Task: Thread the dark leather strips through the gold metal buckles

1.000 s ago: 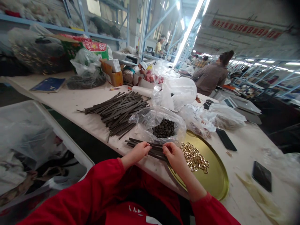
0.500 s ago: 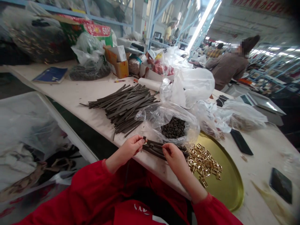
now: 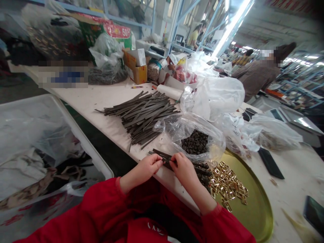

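My left hand [image 3: 145,167] is closed in a pinch near the table's front edge. Close beside it, my right hand [image 3: 182,167] pinches too, and the fingertips of both meet on a thin dark strap [image 3: 165,160]. Its small end between the fingers is mostly hidden. Under and behind the hands lie more dark straps [image 3: 157,152]. A large pile of loose dark straps [image 3: 144,113] spreads out farther back. Past my right hand, gold-coloured metal buckles [image 3: 231,182] are heaped on a round gold tray [image 3: 263,202]. Small dark loops [image 3: 194,141] fill an open clear plastic bag [image 3: 164,126].
To the left below the table stands a white bin [image 3: 54,104] with cloth and plastic. A black flat case [image 3: 270,162] and a phone [image 3: 315,209] lie on the right. White plastic bags [image 3: 215,96] and a cardboard box [image 3: 138,71] stand behind. A person [image 3: 258,72] is at the back right.
My right hand has moved left and my left hand slightly right, so the fingertips now meet. The gold buckle seen at my left fingertips is now hidden. The view has shifted a little left.
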Available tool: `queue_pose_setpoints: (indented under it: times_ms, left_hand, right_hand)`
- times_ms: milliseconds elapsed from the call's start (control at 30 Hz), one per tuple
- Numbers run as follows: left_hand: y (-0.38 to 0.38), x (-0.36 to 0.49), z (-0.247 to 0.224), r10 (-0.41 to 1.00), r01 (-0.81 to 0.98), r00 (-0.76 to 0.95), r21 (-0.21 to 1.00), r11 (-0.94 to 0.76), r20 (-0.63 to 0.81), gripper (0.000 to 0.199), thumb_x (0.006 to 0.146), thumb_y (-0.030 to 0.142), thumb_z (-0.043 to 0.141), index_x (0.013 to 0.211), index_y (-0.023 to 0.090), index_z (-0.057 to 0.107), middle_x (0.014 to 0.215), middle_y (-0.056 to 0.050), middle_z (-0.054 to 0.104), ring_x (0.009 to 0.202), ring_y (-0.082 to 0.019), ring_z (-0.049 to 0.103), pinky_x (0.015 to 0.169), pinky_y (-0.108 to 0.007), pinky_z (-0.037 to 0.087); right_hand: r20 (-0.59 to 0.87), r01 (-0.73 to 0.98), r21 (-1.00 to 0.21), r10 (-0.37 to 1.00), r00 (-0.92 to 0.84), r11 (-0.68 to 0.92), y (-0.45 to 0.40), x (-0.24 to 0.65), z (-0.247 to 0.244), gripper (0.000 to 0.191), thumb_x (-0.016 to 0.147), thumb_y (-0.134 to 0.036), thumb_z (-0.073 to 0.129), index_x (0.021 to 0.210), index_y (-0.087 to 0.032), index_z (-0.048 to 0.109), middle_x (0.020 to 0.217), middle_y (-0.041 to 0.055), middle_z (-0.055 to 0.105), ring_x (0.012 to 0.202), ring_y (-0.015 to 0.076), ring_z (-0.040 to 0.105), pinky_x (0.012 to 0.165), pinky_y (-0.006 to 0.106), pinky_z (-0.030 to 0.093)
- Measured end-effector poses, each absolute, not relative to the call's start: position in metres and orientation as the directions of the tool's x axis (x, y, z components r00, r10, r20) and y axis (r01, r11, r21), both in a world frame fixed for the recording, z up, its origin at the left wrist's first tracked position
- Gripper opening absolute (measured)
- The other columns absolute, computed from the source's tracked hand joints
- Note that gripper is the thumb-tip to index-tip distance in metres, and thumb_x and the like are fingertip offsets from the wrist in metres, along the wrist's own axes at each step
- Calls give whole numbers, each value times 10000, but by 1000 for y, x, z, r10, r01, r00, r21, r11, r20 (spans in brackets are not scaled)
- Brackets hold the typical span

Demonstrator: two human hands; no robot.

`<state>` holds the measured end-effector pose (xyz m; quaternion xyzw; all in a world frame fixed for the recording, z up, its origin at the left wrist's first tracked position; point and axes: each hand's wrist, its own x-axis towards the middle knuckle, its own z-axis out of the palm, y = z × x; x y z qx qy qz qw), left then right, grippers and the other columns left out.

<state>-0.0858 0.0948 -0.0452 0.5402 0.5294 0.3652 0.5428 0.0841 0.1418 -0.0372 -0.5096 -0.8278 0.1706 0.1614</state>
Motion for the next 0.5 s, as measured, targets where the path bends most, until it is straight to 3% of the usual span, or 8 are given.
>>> queue_pose_setpoints:
  times_ms: [67, 167, 267, 400, 500]
  left_hand:
    - [94, -82, -42, 967, 235, 182, 963, 131, -176, 221, 816, 331, 433, 816, 144, 551, 597, 41, 476, 542, -98, 418, 497, -209, 319]
    - [94, -73, -31, 970, 313, 194, 946, 79, -145, 201, 802, 295, 428, 798, 148, 565, 652, 17, 539, 601, -121, 471, 547, -220, 355]
    - [93, -61, -19, 970, 361, 217, 932, 23, -108, 209, 802, 282, 418, 811, 150, 580, 714, -9, 594, 654, -140, 517, 586, -228, 380]
    - [89, -51, -10, 969, 408, 239, 912, -47, -56, 224, 809, 277, 413, 824, 145, 593, 774, -32, 627, 713, -157, 550, 630, -238, 396]
    - [85, -47, -8, 970, 447, 234, 893, -50, -63, 226, 812, 277, 409, 829, 144, 591, 758, -30, 626, 696, -157, 548, 613, -238, 392]
  right_hand:
    - [60, 686, -661, 933, -356, 305, 138, 89, -31, 74, 743, -216, 556, 679, -198, 522, 687, 16, 544, 655, 177, 510, 621, 297, 401]
    - [-134, 349, -937, 946, -295, -23, 125, 96, -17, 193, 739, -383, 578, 718, -196, 534, 653, -2, 558, 622, 160, 524, 595, 282, 424]
    - [-196, 152, -976, 939, -283, -158, 110, 100, -4, 278, 699, -452, 627, 732, -185, 557, 678, 3, 581, 645, 151, 537, 621, 275, 441]
    - [-105, 179, -981, 973, -206, -68, 96, 107, 3, 293, 677, -459, 659, 727, -182, 579, 680, 0, 581, 650, 148, 523, 623, 271, 435]
    - [-117, 130, -987, 979, -169, -95, 91, 114, 2, 279, 689, -448, 655, 727, -183, 575, 664, -8, 584, 638, 136, 526, 626, 265, 440]
